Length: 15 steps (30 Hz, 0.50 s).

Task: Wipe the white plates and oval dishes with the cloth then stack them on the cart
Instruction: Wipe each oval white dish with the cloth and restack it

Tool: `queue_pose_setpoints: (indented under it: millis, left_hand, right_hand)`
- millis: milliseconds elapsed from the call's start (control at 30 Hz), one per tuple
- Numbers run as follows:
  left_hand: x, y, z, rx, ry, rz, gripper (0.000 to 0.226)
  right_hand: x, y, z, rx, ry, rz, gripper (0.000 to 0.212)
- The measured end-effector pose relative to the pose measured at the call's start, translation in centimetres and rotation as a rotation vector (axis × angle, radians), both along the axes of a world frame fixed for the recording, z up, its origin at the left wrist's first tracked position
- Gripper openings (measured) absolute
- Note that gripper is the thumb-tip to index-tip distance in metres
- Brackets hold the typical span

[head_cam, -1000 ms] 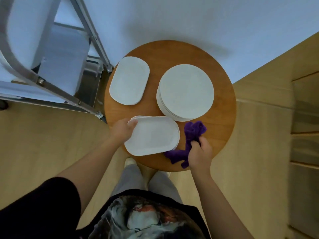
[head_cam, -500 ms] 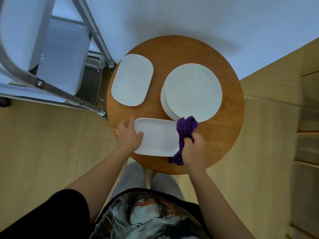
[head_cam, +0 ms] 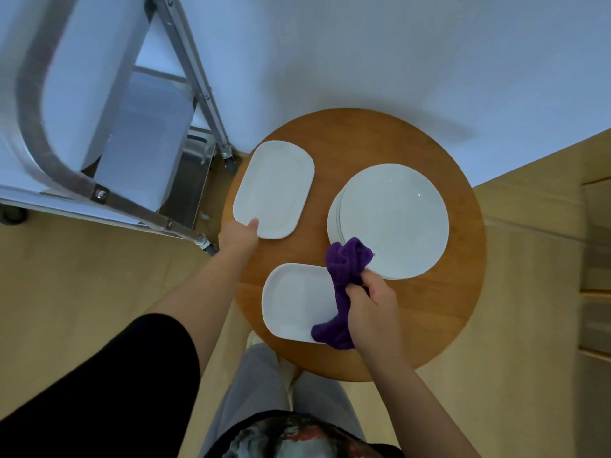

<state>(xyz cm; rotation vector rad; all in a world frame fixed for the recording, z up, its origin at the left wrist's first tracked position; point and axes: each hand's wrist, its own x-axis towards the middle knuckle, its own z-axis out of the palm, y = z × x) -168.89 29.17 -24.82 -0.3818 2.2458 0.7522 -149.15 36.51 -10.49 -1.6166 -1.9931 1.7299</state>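
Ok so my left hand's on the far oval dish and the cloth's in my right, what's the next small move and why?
Probably lift the far oval dish toward you with the left hand, whose thumb already lies on its near edge. The right hand grips the purple cloth over the near oval dish, so the cloth is close by to wipe it.

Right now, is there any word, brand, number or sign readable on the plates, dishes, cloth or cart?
None can be read.
Stack of round plates: plain white, no mark.
Far oval dish and near oval dish: plain white tops; undersides are hidden.
Purple cloth: no tag showing.
Cart: bare metal frame and white surfaces, blurred, no label seen.
Shirt print: a picture, no letters legible.
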Motion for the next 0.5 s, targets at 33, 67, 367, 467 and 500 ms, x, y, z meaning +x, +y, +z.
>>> queue_pose_setpoints:
  millis: [33, 67, 367, 467, 500]
  left_hand:
    - [-0.3, -0.1, -0.1, 0.014, -0.016, 0.015, 0.042]
    - [-0.5, -0.2, -0.3, 0.021, -0.032, 0.027, 0.040]
    - [-1.4, -1.1, -1.0, 0.079, -0.004, 0.046, 0.026]
    - [-1.3, -1.3, -0.1, 0.237, 0.006, 0.173, 0.026]
    - [-1.2, -1.3, 0.6, 0.313, -0.006, 0.227, 0.028]
  right_hand:
    - [-0.1, 0.0, 0.1, -0.017, 0.006, -0.004, 0.023]
    - [-0.2, -0.1, 0.1, -0.033, 0.008, -0.008, 0.024]
    - [0.8, -0.4, -0.5, -0.045, -0.013, -0.045, 0.025]
    - [1.1, -0.2, -0.6, -0.048, -0.022, -0.084, 0.022]
    - [1.2, -0.2, -0.6, -0.045, -0.026, -0.101, 0.023]
